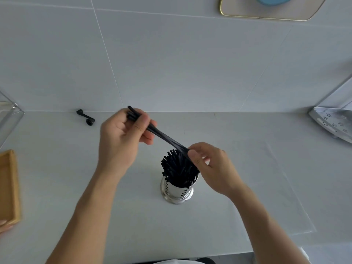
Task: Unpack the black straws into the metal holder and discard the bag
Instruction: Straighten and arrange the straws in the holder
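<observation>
My left hand (122,138) curls its fingers around a few black straws (162,135); my right hand (209,164) pinches their other end, at four o'clock. The metal holder (179,189), full of straws, stands on the surface (133,216) below. No writing shows.

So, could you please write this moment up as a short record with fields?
left hand: grips one end of a small bundle of black straws
right hand: pinches the bundle's other end
holder: perforated round metal holder upright on the pale counter, full of black straws
bag: clear plastic sheet flat, right of holder
left edge: wooden tray
</observation>
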